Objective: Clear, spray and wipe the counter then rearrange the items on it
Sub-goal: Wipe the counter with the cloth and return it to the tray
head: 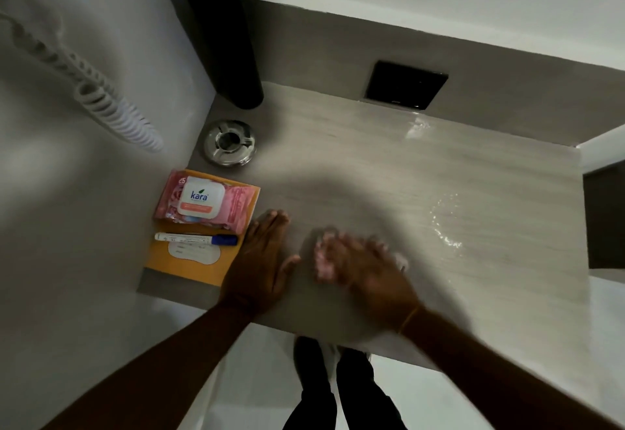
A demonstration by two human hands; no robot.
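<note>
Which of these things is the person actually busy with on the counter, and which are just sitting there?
In use:
counter
right hand, blurred, on a pale wipe
left hand, flat on the counter

Lying about:
wipes pack
marker
yellow envelope
ashtray
black bottle

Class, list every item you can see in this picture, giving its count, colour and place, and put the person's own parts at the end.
Counter: one, pale grey, wet streaks at right.
Bottle: one, black, back left corner.
Ashtray: one, silver, in front of the bottle.
Wipes pack: one, pink, on the envelope.
Envelope: one, orange, left edge.
Marker: one, white with blue cap, on the envelope.
Wall plate: one, black, back wall.
Coiled cord: one, white, left wall.
Left hand: flat on the counter.
Right hand: blurred, on a pinkish cloth.
</note>
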